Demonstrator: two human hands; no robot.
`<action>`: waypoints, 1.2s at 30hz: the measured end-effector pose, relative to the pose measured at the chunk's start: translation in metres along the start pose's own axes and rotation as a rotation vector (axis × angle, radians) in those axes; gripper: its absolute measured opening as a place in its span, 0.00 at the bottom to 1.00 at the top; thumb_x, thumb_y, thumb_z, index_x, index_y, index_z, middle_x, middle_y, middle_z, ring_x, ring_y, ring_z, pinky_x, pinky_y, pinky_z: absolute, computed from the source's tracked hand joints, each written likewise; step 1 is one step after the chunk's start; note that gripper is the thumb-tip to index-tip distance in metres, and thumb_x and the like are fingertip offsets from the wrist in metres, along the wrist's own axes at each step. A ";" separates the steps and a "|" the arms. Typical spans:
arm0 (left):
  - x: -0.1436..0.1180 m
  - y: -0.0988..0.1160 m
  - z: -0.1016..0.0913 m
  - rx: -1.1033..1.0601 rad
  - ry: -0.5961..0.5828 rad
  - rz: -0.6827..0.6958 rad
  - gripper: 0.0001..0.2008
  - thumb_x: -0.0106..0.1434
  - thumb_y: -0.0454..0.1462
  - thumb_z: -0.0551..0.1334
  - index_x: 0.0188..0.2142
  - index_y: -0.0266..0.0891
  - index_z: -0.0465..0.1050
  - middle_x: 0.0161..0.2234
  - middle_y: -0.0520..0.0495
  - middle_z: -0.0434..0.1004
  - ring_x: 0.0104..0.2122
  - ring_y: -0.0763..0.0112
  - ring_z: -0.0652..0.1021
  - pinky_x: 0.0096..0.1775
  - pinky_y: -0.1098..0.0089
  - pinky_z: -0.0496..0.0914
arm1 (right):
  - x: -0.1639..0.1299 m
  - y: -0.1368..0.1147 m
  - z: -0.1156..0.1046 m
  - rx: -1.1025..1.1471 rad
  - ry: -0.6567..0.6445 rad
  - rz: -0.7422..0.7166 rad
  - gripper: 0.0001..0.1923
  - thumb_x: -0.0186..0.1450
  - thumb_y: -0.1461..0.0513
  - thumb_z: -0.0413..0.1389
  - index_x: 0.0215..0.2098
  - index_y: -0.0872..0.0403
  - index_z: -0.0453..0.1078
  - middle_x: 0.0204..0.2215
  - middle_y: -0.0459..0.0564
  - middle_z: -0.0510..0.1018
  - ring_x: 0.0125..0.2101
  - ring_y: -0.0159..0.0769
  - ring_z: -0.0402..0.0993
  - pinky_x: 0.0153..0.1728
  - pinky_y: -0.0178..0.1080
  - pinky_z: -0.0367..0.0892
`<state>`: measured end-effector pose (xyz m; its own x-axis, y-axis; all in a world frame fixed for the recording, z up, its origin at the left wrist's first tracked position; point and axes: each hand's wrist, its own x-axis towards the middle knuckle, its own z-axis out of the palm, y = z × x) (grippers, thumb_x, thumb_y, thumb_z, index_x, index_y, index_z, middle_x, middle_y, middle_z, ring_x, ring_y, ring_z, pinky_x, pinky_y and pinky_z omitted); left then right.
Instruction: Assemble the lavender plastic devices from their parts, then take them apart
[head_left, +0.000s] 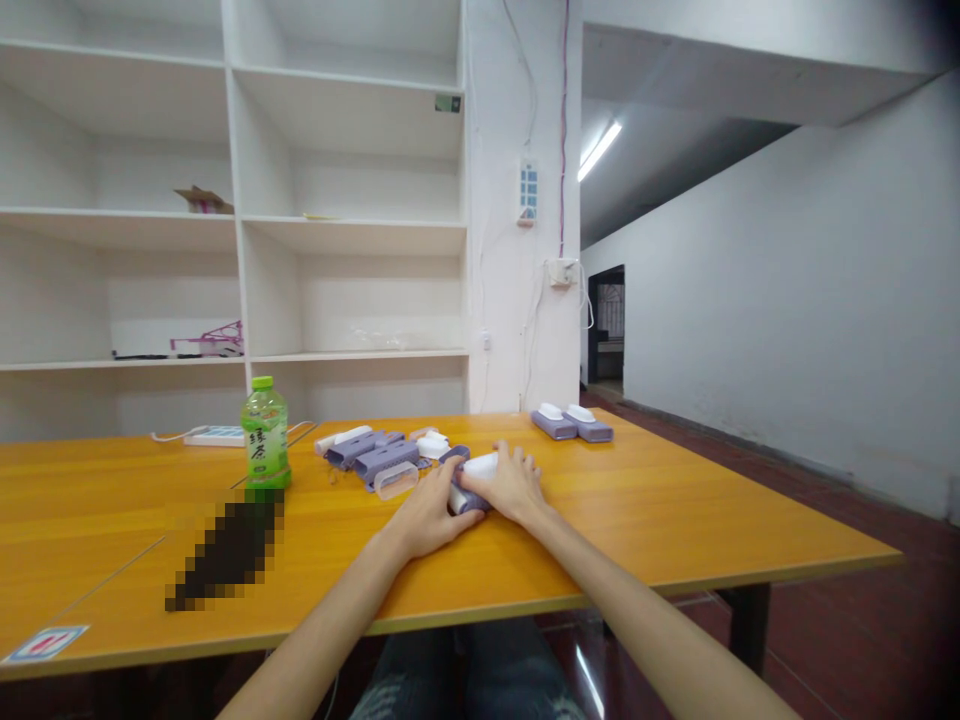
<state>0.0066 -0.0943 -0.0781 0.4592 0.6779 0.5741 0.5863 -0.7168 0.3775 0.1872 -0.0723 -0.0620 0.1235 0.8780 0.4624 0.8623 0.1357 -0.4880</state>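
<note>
Between my two hands, low over the near-middle of the table, is a purple plastic case with a white top piece (481, 465). My left hand (429, 512) grips its left side, thumb across the near face. From the right, my right hand (513, 484) wraps over the white piece and that side, partly covering both. Just left and beyond lie several hollow purple casings (386, 460), a clear oval plastic cover (396, 481) and small white parts (433, 445). Farther right stand two similar purple cases with white tops (553, 423), side by side.
A green-capped tea bottle (265, 435) stands at left on the wooden table (637, 500). Behind it lies a white power strip (214, 436). A dark pixelated patch covers part of the tabletop. White shelves (352, 235) rise beyond; the table's right corner points toward the floor.
</note>
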 end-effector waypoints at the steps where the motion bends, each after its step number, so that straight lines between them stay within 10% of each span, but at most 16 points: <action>1: 0.000 0.000 -0.001 -0.002 -0.002 -0.002 0.36 0.59 0.46 0.67 0.63 0.42 0.55 0.61 0.38 0.66 0.60 0.52 0.69 0.61 0.54 0.62 | 0.000 0.001 0.000 0.010 0.002 -0.006 0.48 0.51 0.34 0.58 0.58 0.56 0.64 0.53 0.67 0.71 0.54 0.64 0.66 0.53 0.56 0.57; 16: 0.002 -0.014 -0.008 -0.085 0.020 -0.079 0.42 0.53 0.51 0.72 0.62 0.44 0.58 0.59 0.38 0.69 0.57 0.50 0.71 0.57 0.54 0.65 | 0.018 0.032 0.005 0.314 -0.037 -0.073 0.49 0.56 0.35 0.56 0.64 0.56 0.58 0.58 0.61 0.71 0.56 0.48 0.70 0.54 0.43 0.64; 27: 0.000 -0.028 -0.013 -0.158 -0.002 -0.097 0.26 0.55 0.40 0.69 0.54 0.45 0.71 0.52 0.46 0.77 0.50 0.57 0.77 0.53 0.59 0.70 | 0.023 0.034 0.005 0.356 -0.012 -0.148 0.30 0.61 0.40 0.55 0.45 0.55 0.74 0.41 0.54 0.82 0.41 0.45 0.78 0.42 0.41 0.71; 36: -0.001 -0.025 -0.009 -0.212 0.015 -0.098 0.21 0.61 0.39 0.62 0.54 0.44 0.71 0.52 0.45 0.77 0.51 0.58 0.77 0.54 0.58 0.71 | -0.017 -0.003 -0.017 0.153 0.064 -0.411 0.32 0.63 0.48 0.58 0.62 0.46 0.62 0.66 0.53 0.59 0.67 0.49 0.49 0.66 0.49 0.43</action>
<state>-0.0148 -0.0785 -0.0820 0.3959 0.7444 0.5376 0.4733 -0.6672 0.5752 0.1910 -0.0950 -0.0562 -0.1802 0.7074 0.6834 0.7643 0.5381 -0.3555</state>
